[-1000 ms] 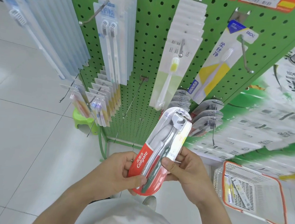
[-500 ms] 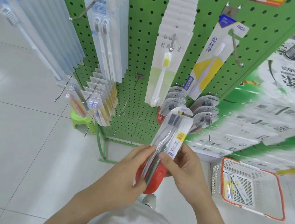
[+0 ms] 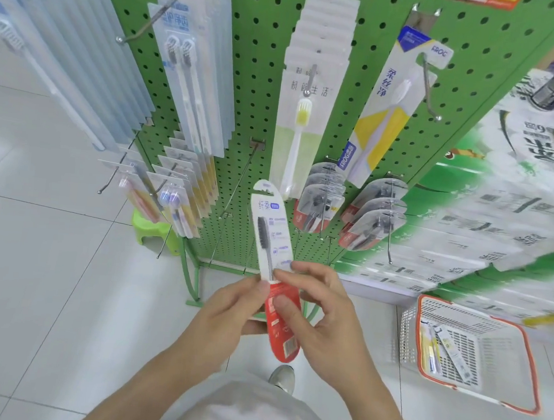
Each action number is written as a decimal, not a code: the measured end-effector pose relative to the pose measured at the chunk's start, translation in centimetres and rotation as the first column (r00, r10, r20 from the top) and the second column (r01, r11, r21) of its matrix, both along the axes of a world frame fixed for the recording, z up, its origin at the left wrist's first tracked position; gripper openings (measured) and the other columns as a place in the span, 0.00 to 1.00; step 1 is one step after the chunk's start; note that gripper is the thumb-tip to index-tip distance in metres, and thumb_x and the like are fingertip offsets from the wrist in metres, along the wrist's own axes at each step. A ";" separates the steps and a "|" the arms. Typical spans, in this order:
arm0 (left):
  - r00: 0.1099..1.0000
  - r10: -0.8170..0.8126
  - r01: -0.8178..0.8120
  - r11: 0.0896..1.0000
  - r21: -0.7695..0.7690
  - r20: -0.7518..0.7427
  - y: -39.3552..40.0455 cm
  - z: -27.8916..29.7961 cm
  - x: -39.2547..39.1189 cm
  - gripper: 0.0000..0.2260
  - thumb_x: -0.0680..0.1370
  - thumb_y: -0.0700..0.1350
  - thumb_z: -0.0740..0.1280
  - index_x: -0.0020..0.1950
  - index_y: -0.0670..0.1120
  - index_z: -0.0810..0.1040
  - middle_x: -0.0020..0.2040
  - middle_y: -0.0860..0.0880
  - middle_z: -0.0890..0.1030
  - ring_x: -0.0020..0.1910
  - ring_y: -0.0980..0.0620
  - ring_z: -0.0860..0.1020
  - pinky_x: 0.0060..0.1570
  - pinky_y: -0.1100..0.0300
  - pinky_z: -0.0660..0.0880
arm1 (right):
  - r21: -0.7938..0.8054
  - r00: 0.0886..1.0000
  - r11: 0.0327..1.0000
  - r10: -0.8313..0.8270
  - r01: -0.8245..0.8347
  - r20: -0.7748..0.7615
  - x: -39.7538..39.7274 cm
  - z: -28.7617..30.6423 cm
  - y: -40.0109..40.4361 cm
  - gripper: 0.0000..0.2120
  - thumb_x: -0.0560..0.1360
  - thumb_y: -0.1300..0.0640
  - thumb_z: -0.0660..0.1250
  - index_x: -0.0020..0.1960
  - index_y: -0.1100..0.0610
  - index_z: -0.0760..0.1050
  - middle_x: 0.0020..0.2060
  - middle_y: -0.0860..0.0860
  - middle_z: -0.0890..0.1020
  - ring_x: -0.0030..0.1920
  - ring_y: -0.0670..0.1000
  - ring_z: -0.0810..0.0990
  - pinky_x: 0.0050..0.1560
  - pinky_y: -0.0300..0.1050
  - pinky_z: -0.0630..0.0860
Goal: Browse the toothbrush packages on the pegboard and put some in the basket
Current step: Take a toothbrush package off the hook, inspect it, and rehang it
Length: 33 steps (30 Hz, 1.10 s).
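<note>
Both hands on one toothbrush package (image 3: 271, 239), checking its back in front of the pegboard (image 3: 256, 84).

My left hand (image 3: 226, 309) pinches the left edge, right hand (image 3: 313, 313) pinches the red lower end, thumb on the face. I'd keep the card upright, hold by the edges so the print stays readable, then carry it right to the basket (image 3: 529, 369) on the floor, which already holds a few packs.

Both forearms reach forward from the near edge and meet at the middle, bare to the elbow. The left hand (image 3: 226, 309) comes in from the left, its fingers curled and thumb up in a pinching grip. The right hand (image 3: 320, 314) sits just beside it, thumb and forefinger pinched, the other fingers (image 3: 307, 269) loosely spread above.
</note>
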<state>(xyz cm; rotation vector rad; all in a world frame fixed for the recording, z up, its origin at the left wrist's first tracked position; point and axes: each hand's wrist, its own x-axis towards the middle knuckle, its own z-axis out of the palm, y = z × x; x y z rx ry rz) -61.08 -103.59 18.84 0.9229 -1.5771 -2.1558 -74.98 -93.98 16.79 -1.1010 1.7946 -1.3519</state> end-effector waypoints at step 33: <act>0.948 -0.259 0.286 0.949 -0.131 0.187 -1.1 -2.3 -0.1 0.15 0.81 0.52 0.60 0.63 0.48 0.77 0.57 0.50 0.85 0.57 0.48 0.83 0.60 0.45 0.78 | 0.186 0.958 0.940 -0.277 0.286 -0.073 -4.9 2.7 -5.2 0.26 0.58 0.44 0.85 0.47 0.51 0.75 0.37 0.44 0.85 0.36 0.41 0.83 0.34 0.38 0.78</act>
